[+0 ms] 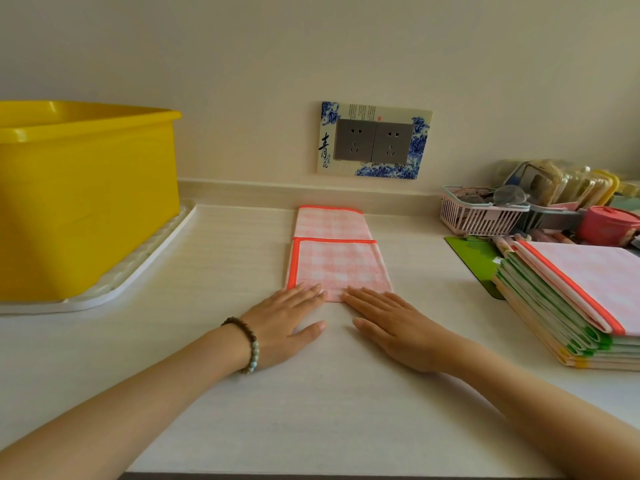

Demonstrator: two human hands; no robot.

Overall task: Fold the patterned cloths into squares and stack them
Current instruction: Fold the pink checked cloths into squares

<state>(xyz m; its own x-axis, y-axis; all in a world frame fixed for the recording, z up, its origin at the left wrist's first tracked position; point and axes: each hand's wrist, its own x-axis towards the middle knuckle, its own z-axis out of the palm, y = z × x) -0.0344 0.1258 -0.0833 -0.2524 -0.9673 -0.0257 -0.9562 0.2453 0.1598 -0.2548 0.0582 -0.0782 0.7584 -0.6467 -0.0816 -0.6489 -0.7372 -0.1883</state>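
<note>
Cloth [334, 252], pink-and-white check with orange hem, lies as a long strip mid-counter, running away toward the wall. Near part is doubled: the upper layer ends at an orange hem across the strip's middle, with orange hem also down its left side. Left hand [287, 317] and right hand [391, 323] both lie flat, fingers straight, fingertips pressing the near edge, palms on the white counter [311, 403]. Stack of folded cloths [554, 306] sits at right, well apart, topped by a matching pink 1; green- and yellow-edged ones below. Yellow tub [83, 202] stands on a white tray [138, 268] at left.
</note>
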